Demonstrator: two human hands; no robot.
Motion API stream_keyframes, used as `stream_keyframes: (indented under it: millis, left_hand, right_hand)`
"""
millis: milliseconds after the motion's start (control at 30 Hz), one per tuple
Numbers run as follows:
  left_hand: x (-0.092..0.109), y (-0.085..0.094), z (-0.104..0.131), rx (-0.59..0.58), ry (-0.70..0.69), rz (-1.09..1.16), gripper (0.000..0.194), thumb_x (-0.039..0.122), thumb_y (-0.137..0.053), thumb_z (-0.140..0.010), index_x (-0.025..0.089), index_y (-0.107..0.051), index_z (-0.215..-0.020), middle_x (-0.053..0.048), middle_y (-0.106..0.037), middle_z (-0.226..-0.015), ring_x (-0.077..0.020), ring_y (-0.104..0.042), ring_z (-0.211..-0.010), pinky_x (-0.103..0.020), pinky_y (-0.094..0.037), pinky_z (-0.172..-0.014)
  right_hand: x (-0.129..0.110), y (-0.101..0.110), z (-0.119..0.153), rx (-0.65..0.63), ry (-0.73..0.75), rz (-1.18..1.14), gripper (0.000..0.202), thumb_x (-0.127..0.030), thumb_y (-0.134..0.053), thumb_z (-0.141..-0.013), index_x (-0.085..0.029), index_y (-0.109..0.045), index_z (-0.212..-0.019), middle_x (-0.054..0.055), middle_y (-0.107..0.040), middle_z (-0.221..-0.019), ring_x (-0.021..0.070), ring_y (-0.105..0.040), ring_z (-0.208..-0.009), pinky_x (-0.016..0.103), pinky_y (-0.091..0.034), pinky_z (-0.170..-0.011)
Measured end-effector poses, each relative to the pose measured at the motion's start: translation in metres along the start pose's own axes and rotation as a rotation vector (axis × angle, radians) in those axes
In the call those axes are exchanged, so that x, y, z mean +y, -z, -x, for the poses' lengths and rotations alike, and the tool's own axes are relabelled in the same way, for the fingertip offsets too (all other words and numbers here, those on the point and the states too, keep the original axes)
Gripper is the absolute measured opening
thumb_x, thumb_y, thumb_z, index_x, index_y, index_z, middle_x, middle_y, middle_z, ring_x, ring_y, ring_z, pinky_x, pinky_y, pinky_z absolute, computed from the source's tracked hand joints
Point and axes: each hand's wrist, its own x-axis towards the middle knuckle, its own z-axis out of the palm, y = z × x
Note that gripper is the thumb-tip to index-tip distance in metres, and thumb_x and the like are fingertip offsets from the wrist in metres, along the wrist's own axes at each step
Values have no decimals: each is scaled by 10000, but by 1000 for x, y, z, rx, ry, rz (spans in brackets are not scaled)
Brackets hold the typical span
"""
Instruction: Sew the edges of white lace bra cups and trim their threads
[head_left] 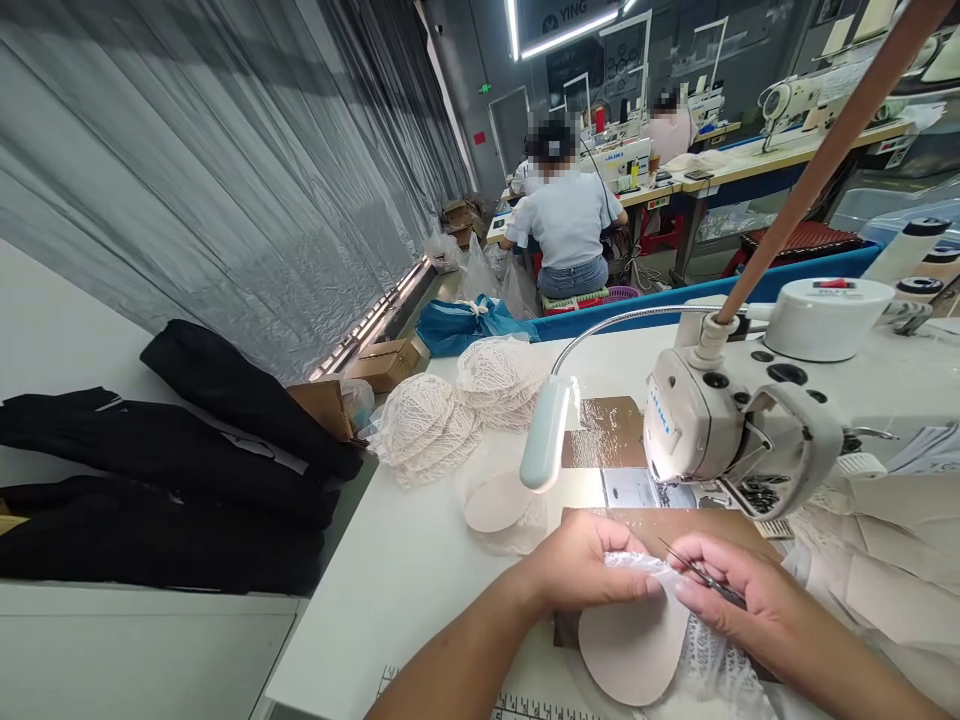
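My left hand (592, 565) pinches the lace edge of a beige oval cup (634, 650) in front of the sewing machine (697, 410). Opposite it, my right hand (727, 585) holds small dark thread snips (709, 578), with its thumb and fingers against the same edge. White lace (716, 665) hangs from the cup below my right hand. Another beige cup piece (496, 502) with sheer lace lies on the table left of the machine's needle area.
Stacks of lace cups (427, 425) lie at the table's far left. A pale lamp (546, 435) hangs beside the machine. Beige padded fabric (892, 560) is heaped at right. Beyond the table, a person (570, 220) sits with their back to me.
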Motion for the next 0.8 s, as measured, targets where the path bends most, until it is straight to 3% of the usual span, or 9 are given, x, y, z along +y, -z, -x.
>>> stream_keyframes:
  millis: [100, 167, 400, 567, 800]
  left_hand:
    - [3, 0, 0, -13, -10, 58, 469, 526, -823, -662, 120, -761, -888, 8, -562, -668, -97, -435, -607, -228, -345, -571]
    - [5, -1, 1, -16, -24, 91, 466, 528, -822, -667, 131, -778, -906, 13, -561, -655, -90, -408, -591, -235, -350, -583]
    - [5, -5, 1, 24, -15, 85, 507, 551, -831, -640, 116, -794, -897, 14, -520, -605, -85, -366, -581, -223, -258, -518]
    - [4, -5, 0, -9, -12, 86, 489, 523, -831, -652, 96, -792, -888, 10, -518, -618, -87, -380, -598, -223, -271, -536]
    - [9, -5, 1, -22, 13, 110, 419, 498, -840, -644, 117, -792, -809, 28, -499, -593, -88, -376, -596, -230, -283, -554]
  right_hand:
    - [-1, 3, 3, 10, -25, -171, 466, -664, -422, -909, -269, -596, -1085, 24, -631, -824, 216, -604, -765, 307, -474, -668]
    - [0, 6, 5, 7, -44, -202, 457, -648, -423, -915, -272, -595, -1112, 41, -666, -898, 232, -630, -829, 321, -489, -697]
    - [-6, 16, 3, -49, 3, -9, 445, -650, -477, -884, -265, -680, -978, 41, -693, -859, 243, -645, -807, 342, -527, -733]
    - [-11, 16, 0, -129, 21, 87, 416, -616, -435, -928, -282, -670, -1010, 32, -685, -911, 237, -622, -862, 344, -488, -763]
    - [-9, 11, 0, -56, 80, 145, 392, -562, -411, -967, -280, -681, -929, 19, -686, -866, 218, -605, -821, 352, -443, -743]
